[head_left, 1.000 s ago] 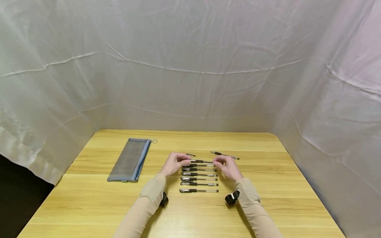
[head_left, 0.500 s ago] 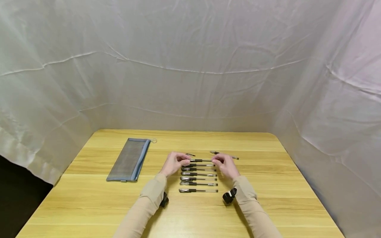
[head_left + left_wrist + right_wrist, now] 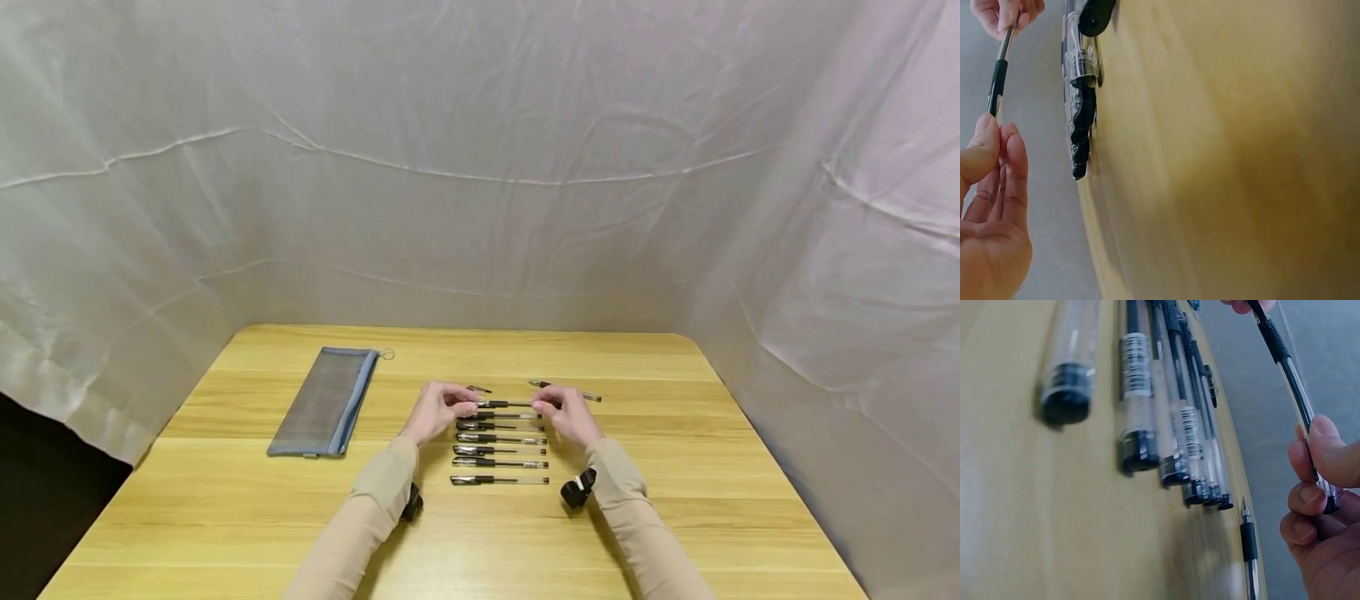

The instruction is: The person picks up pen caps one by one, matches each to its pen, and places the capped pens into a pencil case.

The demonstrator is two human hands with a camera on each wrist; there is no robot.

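Both hands hold one gel pen (image 3: 504,404) level above the table, at the far end of the pen row. My left hand (image 3: 437,410) pinches its left end between thumb and fingers; those fingertips hide that end. At the other end, my right hand (image 3: 570,414) grips the clear barrel, with the black end plug showing below the thumb in the right wrist view. A black grip section (image 3: 1272,340) lies between the hands. Several capped gel pens (image 3: 500,438) lie parallel in a column nearer the person, caps to the left.
Behind the right hand lies an uncapped pen (image 3: 588,395), its bare tip (image 3: 1245,509) pointing left. A small loose pen cap (image 3: 480,389) is beyond the left fingertips. A blue-edged mesh zip pouch (image 3: 318,404) lies at left. Pale curtains (image 3: 480,233) surround the table.
My right hand has shifted slightly left along with its wrist. Both hands keep their hold on the pen, and the row, pouch and loose cap stay where they were.
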